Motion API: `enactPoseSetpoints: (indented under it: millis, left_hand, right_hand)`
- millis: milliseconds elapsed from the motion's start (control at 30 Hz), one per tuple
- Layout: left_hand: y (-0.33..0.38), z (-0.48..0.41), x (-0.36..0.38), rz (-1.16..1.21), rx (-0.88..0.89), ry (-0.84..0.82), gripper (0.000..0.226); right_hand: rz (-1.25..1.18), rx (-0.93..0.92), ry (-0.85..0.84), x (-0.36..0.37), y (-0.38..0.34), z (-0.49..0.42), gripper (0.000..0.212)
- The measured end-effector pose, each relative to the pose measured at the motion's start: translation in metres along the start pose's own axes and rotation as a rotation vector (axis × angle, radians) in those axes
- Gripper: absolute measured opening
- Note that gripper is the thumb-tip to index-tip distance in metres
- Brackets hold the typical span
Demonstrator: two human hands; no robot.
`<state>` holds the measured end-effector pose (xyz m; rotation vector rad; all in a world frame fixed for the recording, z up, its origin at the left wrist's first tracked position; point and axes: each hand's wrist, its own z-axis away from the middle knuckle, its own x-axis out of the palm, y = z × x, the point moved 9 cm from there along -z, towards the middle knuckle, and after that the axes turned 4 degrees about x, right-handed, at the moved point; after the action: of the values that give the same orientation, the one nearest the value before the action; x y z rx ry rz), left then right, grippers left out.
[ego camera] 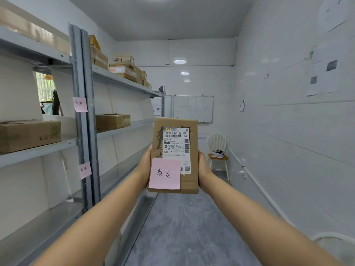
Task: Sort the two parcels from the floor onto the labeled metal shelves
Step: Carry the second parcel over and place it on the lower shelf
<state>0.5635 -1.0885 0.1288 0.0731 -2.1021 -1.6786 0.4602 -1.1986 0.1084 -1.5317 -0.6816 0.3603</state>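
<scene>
Parcel: brown cardboard parcel (pixel 175 155) held upright at chest height over the aisle floor (pixel 188 227), well clear of the shelves, label face toward the camera.
Left hand: left hand (pixel 146 162) pressed flat on the parcel's left edge, holding it; fingers mostly hidden behind the box.
Right hand: right hand (pixel 204 166) pressed on the right edge, holding it; fingers wrapped behind, out of sight.
Parcel tag: pink note (pixel 164 174) on the lower left of the face, two handwritten characters; it overlaps the corner of the white shipping label (pixel 176 148).
Shelf tags: two pink notes on the grey upright (pixel 86 116) of the metal shelves: upper shelf tag (pixel 80 104) and lower shelf tag (pixel 85 170). Writing on both is too small and tilted to read with confidence.
Step in hand (judgement): matching the parcel tag to a shelf tag before placing.
How to do it well: turn toward the upright and bring the parcel close beside each tag, compare characters stroke by stroke; do not go by colour alone.
Placement note: the shelf boards by the lower tag look bare; the level above carries boxes (pixel 112 121). Set the parcel flat, tag outward, pushed back from the lip.
Risk: palm-only side grip could slip when turning; shift the fingers under the base first.
Second parcel: not in view.
</scene>
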Motion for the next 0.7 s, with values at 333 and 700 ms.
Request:
enactPoseSetpoints:
  millis: [333, 700]
  left_hand:
    - [-0.030, -0.079, -0.081, 0.040, -0.062, 0.111, 0.052]
    - [-0.017, -0.121, -0.185, 0.004, 0.020, 0.451, 0.049]
  right_hand:
    - [-0.072, 0.125, -0.077, 0.041, 0.057, -0.108, 0.048]
    - [-0.202, 0.288, -0.368, 0.141, 0.110, -0.223, 0.052]
